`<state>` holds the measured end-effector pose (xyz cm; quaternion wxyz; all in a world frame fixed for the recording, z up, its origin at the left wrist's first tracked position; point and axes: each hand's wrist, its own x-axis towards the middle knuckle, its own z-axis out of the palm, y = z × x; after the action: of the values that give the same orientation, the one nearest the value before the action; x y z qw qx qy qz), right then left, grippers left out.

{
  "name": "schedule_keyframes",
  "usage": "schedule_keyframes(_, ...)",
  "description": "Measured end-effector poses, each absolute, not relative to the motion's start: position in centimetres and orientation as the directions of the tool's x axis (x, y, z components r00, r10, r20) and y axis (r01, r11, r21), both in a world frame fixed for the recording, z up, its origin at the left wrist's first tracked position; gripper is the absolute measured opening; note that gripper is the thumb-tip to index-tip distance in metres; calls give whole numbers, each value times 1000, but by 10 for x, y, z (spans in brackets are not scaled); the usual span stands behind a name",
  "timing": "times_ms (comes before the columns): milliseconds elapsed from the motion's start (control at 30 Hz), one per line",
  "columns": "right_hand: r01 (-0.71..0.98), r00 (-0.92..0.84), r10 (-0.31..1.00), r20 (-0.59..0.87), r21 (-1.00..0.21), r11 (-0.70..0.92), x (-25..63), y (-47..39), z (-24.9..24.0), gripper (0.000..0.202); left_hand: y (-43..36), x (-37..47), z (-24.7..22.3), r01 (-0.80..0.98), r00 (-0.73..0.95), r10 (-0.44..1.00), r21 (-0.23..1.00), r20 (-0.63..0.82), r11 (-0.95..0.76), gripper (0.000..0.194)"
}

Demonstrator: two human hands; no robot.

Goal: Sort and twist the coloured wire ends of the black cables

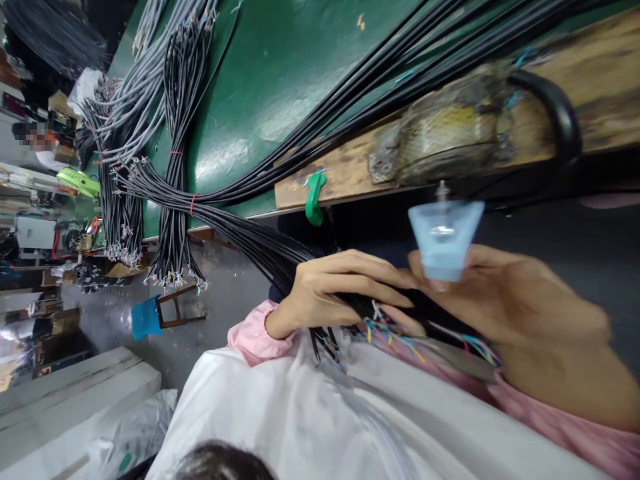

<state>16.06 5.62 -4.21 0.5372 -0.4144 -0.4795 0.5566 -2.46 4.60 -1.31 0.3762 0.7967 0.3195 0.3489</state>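
My left hand point(345, 287) is closed around a bundle of black cables point(260, 247) in front of my body. Stripped ends with thin coloured wires point(395, 337) stick out below its fingers. Close to those fingertips, my right hand point(535, 307) is blurred, its fingers bent together. A pale blue, funnel-shaped plastic piece point(443, 240) partly covers them, so what they pinch is hidden. This piece sits below a metal tip on a tape-wrapped device point(445, 133). More coloured wire ends point(475, 347) show under my right hand.
The device lies on a wooden board point(345, 183) with a green hook point(315, 199) at the green table's point(280, 67) edge. Tied black cables point(177, 133) and grey cables point(135, 100) lie leftward. A blue stool point(146, 317) and a distant person point(45, 150) are at left.
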Motion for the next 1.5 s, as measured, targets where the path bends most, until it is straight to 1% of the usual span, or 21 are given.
schedule_keyframes(67,-329,-159,982,100,-943,42,167,49,-40,62,54,-32,-9,254,656,726,845,206,-470,47)
schedule_keyframes(100,-383,-192,975,111,-923,29,169,45,-37,56,57,-35,-9,235,680,705,852,199,-467,50)
schedule_keyframes(167,-410,-225,971,79,-912,-21,172,34,-30,42,60,-37,-11,183,683,692,863,234,-472,51)
schedule_keyframes(233,-306,-200,980,-2,-950,-64,171,24,-22,32,57,-36,-16,173,634,723,861,275,-479,46)
schedule_keyframes(300,-216,-150,988,-34,-974,-66,168,15,-15,27,47,-32,-19,211,583,759,847,291,-487,40)
schedule_keyframes(367,-167,-88,996,0,-986,-15,164,10,-10,23,36,-27,-20,240,508,788,821,348,-518,39)
schedule_keyframes(433,-137,-24,997,72,-988,68,160,7,-7,20,28,-23,-17,272,422,805,789,417,-552,37)
schedule_keyframes(533,-128,20,990,141,-982,142,159,3,-5,18,23,-16,-12,350,334,828,756,450,-552,40)
schedule_keyframes(600,-142,17,991,133,-981,134,159,-1,-4,20,22,-12,-12,376,298,836,748,461,-547,43)
schedule_keyframes(667,-138,39,993,114,-983,119,159,-6,-1,20,20,-9,-14,379,268,825,733,497,-565,40)
schedule_keyframes(800,33,196,974,111,-994,107,153,-12,7,9,16,-8,-15,404,274,793,683,544,-608,28)
schedule_keyframes(867,123,219,964,152,-984,128,152,-12,9,13,19,-12,-7,424,388,784,662,484,-618,20)
schedule_keyframes(900,152,203,962,183,-976,154,153,-11,9,15,22,-14,-2,432,474,774,655,420,-620,18)
schedule_keyframes(967,174,145,964,221,-965,195,157,-10,7,15,33,-19,9,418,675,698,656,238,-628,25)
schedule_keyframes(1033,144,111,974,200,-972,183,161,-9,5,11,45,-22,18,373,799,593,692,99,-619,28)
schedule_keyframes(1100,70,134,982,131,-990,122,164,-9,3,9,55,-22,23,355,833,553,736,31,-577,27)
schedule_keyframes(1200,-43,157,985,70,-996,78,164,-7,2,20,58,-18,24,435,781,624,747,-35,-502,26)
schedule_keyframes(1267,-74,173,976,130,-987,144,162,-6,2,24,53,-16,21,454,735,678,751,-12,-479,23)
schedule_keyframes(1333,-40,225,954,199,-976,213,161,-6,3,22,45,-15,16,413,693,717,771,80,-485,16)
schedule_keyframes(1433,70,249,944,218,-976,207,159,-5,5,18,35,-15,9,339,616,751,782,236,-524,12)
schedule_keyframes(1500,84,218,943,250,-968,237,156,-2,3,18,30,-16,7,304,555,769,783,317,-543,15)
